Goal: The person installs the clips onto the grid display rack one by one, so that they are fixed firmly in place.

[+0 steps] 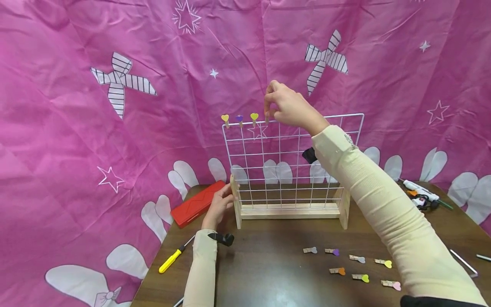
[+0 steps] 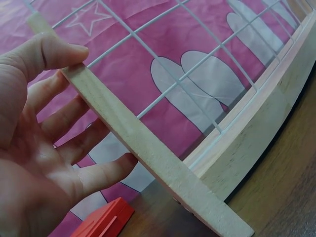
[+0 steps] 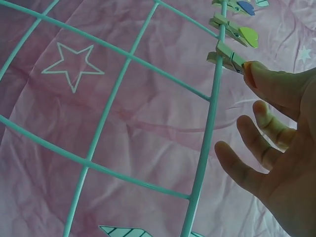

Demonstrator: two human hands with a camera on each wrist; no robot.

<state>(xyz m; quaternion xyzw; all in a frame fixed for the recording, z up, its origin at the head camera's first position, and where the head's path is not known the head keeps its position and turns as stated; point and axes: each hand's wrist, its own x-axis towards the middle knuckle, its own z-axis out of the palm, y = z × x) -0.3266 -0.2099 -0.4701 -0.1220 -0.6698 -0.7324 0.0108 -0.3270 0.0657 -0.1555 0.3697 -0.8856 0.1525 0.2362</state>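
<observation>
A white wire grid (image 1: pixel 289 160) stands upright in a wooden base (image 1: pixel 291 211). My right hand (image 1: pixel 288 105) is up at the top wire, pinching a small wooden clothespin (image 3: pixel 229 58) whose jaws straddle that wire. Its other fingers are spread apart in the right wrist view, and its decorated end is hidden by the thumb. To its left, three heart clothespins clip the same wire: a lime one (image 1: pixel 254 117), a purple one (image 1: pixel 239 119) and a yellow one (image 1: pixel 225 118). My left hand (image 1: pixel 220 208) holds the wooden side post (image 2: pixel 118 121), thumb on its edge.
Several heart clothespins lie on the table at front right, including an orange one (image 1: pixel 337 271) and a pink one (image 1: pixel 391 285). A red case (image 1: pixel 197 204) and a yellow-handled screwdriver (image 1: pixel 171 260) lie at left. A white glue gun (image 1: pixel 421 190) lies at far right.
</observation>
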